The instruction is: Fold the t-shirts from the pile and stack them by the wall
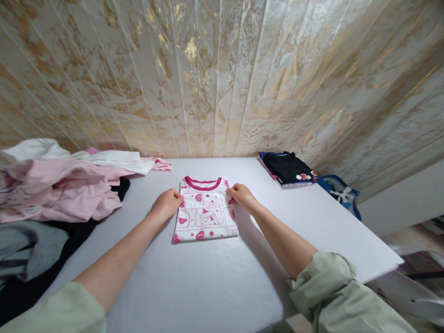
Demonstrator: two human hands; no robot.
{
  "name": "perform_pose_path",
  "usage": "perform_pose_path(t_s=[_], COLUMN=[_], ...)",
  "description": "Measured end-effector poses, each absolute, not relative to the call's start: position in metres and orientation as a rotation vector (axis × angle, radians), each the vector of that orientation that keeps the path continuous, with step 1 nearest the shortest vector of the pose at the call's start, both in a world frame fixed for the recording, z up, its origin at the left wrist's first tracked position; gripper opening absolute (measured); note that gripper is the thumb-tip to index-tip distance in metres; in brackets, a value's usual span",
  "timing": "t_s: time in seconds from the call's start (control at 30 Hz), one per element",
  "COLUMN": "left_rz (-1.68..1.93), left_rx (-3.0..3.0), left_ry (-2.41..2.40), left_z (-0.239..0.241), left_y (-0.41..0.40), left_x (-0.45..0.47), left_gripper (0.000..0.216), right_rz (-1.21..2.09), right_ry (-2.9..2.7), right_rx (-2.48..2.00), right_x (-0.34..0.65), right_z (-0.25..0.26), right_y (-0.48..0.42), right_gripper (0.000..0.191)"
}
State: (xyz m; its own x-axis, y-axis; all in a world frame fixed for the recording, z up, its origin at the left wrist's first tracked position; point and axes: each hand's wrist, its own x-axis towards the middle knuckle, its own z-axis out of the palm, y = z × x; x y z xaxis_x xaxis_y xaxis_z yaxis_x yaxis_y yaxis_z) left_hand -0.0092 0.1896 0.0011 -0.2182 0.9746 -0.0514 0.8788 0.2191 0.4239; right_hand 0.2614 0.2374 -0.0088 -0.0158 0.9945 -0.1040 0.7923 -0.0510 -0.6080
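A white T-shirt (206, 215) with pink-red cartoon prints and a dark pink collar lies folded into a neat rectangle in the middle of the table. Its collar points away from me. At the shirt's left edge, just below the collar, my left hand (168, 202) pinches the cloth. My right hand (243, 195) grips the opposite edge at about the same height. Both hands are closed, with the fingertips partly hidden. The shirt's lower edge rests flat on the table.
Loose pink, white, grey and black clothes (62, 189) are heaped along the left of the white table (194, 286). Folded dark clothes (287, 169) lie stacked at the back right. A blue-trimmed clear bag (342, 194) sits beyond the table's right edge. A patterned curtain (208, 78) hangs behind.
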Motion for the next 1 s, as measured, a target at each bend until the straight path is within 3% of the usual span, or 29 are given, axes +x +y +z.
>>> perform_pose_path(t_s=[0.27,0.57,0.8,1.0], left_rz=[0.466,0.498,0.608,0.281], left_rx=[1.736,1.778,2.223,2.282], left_ry=[2.177,2.251,2.279,2.125], left_z=[-0.001,-0.002,0.013,-0.014], left_y=[0.189,0.180,0.160,0.147], left_x=[-0.010,-0.008,0.031,0.049], left_gripper=[0.015,0.012,0.041,0.068], right_rz=[0.485,0.185,0.080,0.122], right_ry=[-1.930,-2.089,-2.187,-2.363], right_rx=[-1.971,-1.889,-1.685,-1.602], right_x=[0.243,0.238,0.226,0.207], right_z=[0.001,-0.007,0.009,-0.015], right_y=[0.226,0.205,0.194,0.179], right_gripper=[0.011,0.031,0.044,0.055])
